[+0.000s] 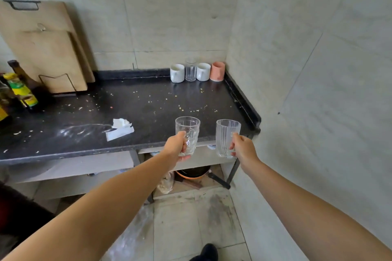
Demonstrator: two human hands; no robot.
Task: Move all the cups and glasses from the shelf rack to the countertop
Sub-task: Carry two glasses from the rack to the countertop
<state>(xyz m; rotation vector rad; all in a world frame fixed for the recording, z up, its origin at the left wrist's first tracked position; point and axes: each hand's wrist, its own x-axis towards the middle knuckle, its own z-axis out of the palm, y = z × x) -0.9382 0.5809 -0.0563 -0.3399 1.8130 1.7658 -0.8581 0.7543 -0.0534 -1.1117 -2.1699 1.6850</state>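
Note:
My left hand grips a clear patterned glass, held upright over the front edge of the black countertop. My right hand grips a clear ribbed glass beside it, also upright. At the back right corner of the countertop stand a white cup, a clear glass, a second white cup and a pink cup in a row. The shelf rack sits under the countertop, mostly hidden by my hands.
Crumbs and a crumpled white paper lie on the countertop. Wooden cutting boards lean on the wall at back left, with bottles in front. A pan sits on the lower shelf. Tiled walls close the right side.

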